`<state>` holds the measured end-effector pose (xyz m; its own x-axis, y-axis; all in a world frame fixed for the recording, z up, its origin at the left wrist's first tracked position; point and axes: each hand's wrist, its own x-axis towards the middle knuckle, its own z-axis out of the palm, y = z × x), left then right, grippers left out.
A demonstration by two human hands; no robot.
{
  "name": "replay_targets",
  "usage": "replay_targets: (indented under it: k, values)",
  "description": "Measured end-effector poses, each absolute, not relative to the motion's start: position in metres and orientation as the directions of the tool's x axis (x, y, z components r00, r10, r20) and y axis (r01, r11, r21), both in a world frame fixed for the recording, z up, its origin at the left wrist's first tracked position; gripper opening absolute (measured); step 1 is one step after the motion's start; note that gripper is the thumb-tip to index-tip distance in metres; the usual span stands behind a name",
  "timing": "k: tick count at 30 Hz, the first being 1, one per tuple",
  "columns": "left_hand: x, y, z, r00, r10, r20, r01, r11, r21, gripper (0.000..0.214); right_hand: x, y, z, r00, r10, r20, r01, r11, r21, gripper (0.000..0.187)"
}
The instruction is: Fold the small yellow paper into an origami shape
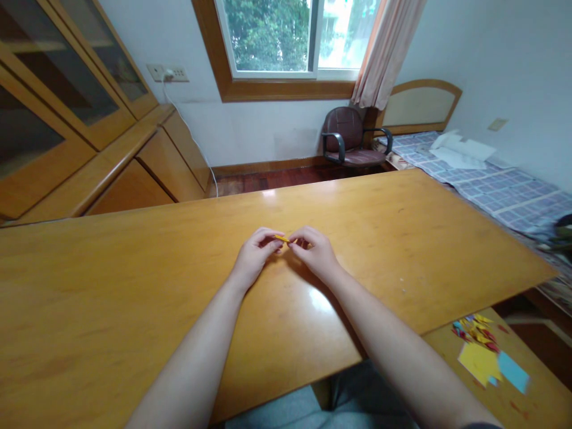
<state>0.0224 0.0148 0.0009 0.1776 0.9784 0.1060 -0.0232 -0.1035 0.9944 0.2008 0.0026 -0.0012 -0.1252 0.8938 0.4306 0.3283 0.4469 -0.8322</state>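
Both hands meet above the middle of the wooden table (147, 280), fingertips pinched around a small folded piece of yellow paper (281, 238). My left hand (255, 256) grips its left end between thumb and forefinger. At the other end my right hand (316, 251) pinches it the same way, its other fingers curled under. The paper is thin and narrow from this angle, and the fingers cover most of it, so its folded shape is hard to make out.
Lower right, a lower wooden surface (545, 399) carries a pile of small colourful folded papers (478, 333), yellow sheets (480, 362) and a blue sheet (513, 372). Beyond the table stand a maroon armchair (344, 134), a bed (513, 179) and a glass-door cabinet (89, 143).
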Motion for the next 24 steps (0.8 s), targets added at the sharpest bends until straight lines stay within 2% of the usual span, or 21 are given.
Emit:
replay_targets:
  k: [4, 8, 17, 20, 24]
  values:
    - [0.024, 0.0145, -0.0022, 0.199, 0.98, -0.025, -0.116, 0.049, 0.992, 0.036, 0.2028, -0.0007, 0.0021, -0.1, 0.864, 0.493, 0.357, 0.494, -0.793, 0.012]
    - [0.0227, 0.0135, 0.0, 0.288, 0.956, -0.053, -0.134, 0.095, 0.986, 0.039, 0.2042, -0.0024, 0.0025, -0.103, 0.837, 0.537, 0.385, 0.532, -0.755, 0.016]
    - [0.0242, 0.0135, -0.0002, 0.18, 0.983, -0.029, -0.121, 0.051, 0.991, 0.029, 0.2043, 0.0002, -0.0007, -0.161, 0.802, 0.575, 0.412, 0.584, -0.699, 0.018]
    - [0.024, 0.0145, -0.0012, 0.167, 0.986, -0.01, -0.091, 0.025, 0.995, 0.028, 0.2048, -0.0009, 0.0022, -0.13, 0.815, 0.564, 0.379, 0.567, -0.732, 0.021]
    - [0.0242, 0.0141, -0.0015, 0.199, 0.98, 0.009, 0.017, -0.012, 1.0, 0.028, 0.2044, 0.0004, 0.003, -0.103, 0.868, 0.486, 0.374, 0.486, -0.79, 0.013]
